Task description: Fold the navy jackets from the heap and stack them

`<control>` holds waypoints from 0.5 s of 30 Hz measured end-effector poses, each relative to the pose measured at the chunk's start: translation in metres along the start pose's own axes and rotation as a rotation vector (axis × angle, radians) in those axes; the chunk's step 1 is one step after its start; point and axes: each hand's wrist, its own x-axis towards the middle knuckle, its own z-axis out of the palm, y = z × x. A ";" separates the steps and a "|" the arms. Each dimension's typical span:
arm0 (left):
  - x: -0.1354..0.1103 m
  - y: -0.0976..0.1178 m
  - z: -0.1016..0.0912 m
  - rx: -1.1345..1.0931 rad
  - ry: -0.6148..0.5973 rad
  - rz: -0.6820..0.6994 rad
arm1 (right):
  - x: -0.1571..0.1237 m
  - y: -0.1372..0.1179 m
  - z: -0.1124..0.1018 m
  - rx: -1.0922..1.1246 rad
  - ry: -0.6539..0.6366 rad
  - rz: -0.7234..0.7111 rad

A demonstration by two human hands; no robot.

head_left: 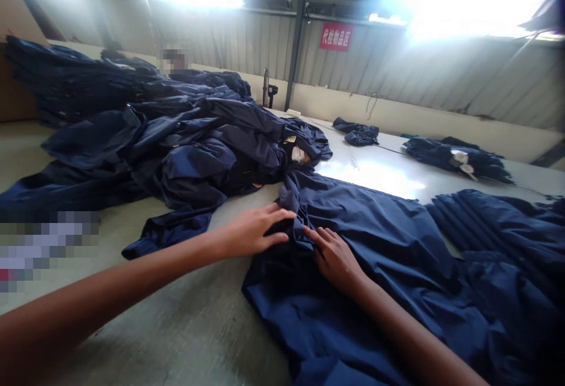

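Note:
A dark navy garment (379,215) of thin, smooth cloth lies spread over the table in front of me, with one side hanging in folds towards me. My left hand (256,230) is at its far left edge, fingers stretched and thumb apart, the fingertips touching the bunched cloth. Just right of it, my right hand (335,256) lies on the garment with its index finger extended to the same bunched edge. Its other fingers are bent onto the cloth, and the thumb is mostly hidden. The garment's exact kind is unclear.
A large heap of navy garments (198,133) fills the left, with a white label (300,155) showing. More folded navy garments (494,227) lie at right. Smaller bundles (459,159) sit farther back on the pale table (207,321). A fan (270,89) stands by the wall; a blurred person is behind the heap.

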 end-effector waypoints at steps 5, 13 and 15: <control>-0.010 0.025 0.028 0.150 -0.025 -0.058 | 0.000 -0.001 -0.002 -0.013 -0.024 -0.021; -0.001 -0.012 -0.015 0.181 -0.157 -0.199 | -0.001 0.002 0.004 0.067 0.018 0.017; -0.005 -0.029 -0.040 0.349 -0.255 -0.338 | -0.001 0.002 0.004 0.073 0.012 0.019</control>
